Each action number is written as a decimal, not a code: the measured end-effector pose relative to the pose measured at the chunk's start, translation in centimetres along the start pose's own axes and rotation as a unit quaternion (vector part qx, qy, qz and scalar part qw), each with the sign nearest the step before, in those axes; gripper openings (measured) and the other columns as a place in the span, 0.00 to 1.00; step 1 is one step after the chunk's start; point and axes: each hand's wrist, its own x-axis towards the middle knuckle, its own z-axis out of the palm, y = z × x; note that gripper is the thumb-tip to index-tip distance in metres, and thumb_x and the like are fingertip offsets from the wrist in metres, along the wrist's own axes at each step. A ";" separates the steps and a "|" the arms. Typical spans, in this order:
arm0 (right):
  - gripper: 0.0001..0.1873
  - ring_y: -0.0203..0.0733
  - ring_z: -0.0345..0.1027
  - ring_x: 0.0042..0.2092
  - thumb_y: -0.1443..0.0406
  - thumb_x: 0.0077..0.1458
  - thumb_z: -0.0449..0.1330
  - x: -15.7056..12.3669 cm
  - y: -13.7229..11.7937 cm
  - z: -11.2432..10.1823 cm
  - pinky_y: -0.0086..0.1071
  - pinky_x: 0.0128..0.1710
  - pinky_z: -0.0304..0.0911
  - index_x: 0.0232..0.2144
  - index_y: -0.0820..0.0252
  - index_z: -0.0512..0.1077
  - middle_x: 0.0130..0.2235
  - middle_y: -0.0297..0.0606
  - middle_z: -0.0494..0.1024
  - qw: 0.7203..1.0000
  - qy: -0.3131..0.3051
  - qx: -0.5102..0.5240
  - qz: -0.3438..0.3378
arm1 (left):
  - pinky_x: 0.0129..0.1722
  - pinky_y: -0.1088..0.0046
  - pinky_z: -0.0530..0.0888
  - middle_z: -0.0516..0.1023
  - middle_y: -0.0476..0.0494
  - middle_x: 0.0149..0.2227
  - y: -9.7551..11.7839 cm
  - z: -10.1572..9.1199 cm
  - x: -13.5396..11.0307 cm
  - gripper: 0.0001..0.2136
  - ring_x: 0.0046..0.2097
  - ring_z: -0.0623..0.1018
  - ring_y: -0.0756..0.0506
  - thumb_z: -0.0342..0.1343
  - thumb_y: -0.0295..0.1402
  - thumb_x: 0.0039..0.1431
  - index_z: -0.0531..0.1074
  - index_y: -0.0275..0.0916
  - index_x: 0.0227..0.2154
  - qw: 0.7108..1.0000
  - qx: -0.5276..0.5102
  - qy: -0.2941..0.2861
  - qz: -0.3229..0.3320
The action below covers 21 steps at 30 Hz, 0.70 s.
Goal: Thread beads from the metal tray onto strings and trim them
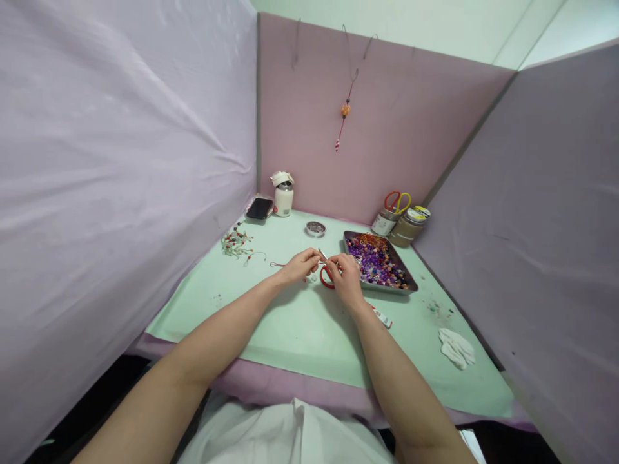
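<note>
Over the middle of the table, my left hand [300, 266] pinches a thin red cord, and a loop of the cord [275, 264] sticks out to the left of it. My right hand [344, 276] is closed around red-handled scissors [326, 278]. Their metal blades point up and left, close to the fingertips of my left hand. The two hands almost meet, so the part of the cord between them is mostly hidden. A few tiny pale pieces lie under the hands.
A metal tray [411, 290] of purple beads stands right of my hands. Behind it are two jars, one [384, 223] holding scissors. Left lies a beaded string bundle [236, 243]. A white jar [283, 200], phone [260, 208] and round tin [316, 229] stand behind; a white glove [456, 348] lies right.
</note>
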 end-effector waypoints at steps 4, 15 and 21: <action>0.12 0.42 0.60 0.37 0.59 0.58 0.53 0.0 0.1 0.0 0.35 0.40 0.51 0.26 0.57 0.69 0.31 0.35 0.73 1.000 -0.012 -0.002 0.004 | 0.22 0.78 0.59 0.62 0.54 0.22 0.1 -0.3 -0.1 0.11 0.22 0.60 0.54 0.46 0.40 0.56 0.64 0.38 0.32 1.000 0.003 0.004 -0.006; 0.12 0.42 0.62 0.38 0.59 0.58 0.53 0.0 0.7 0.2 0.35 0.40 0.51 0.26 0.56 0.70 0.32 0.36 0.74 0.999 -0.031 -0.009 0.010 | 0.20 0.79 0.62 0.66 0.52 0.23 0.9 -0.6 -0.3 0.10 0.21 0.62 0.54 0.48 0.38 0.54 0.66 0.36 0.32 0.998 0.048 -0.014 -0.034; 0.11 0.42 0.62 0.38 0.59 0.57 0.54 0.0 0.9 0.4 0.35 0.39 0.51 0.26 0.56 0.71 0.32 0.36 0.75 0.999 -0.045 -0.012 0.010 | 0.20 0.79 0.65 0.68 0.50 0.23 1.1 -0.7 -0.6 0.08 0.24 0.66 0.53 0.52 0.34 0.50 0.69 0.35 0.31 0.995 0.093 -0.006 -0.027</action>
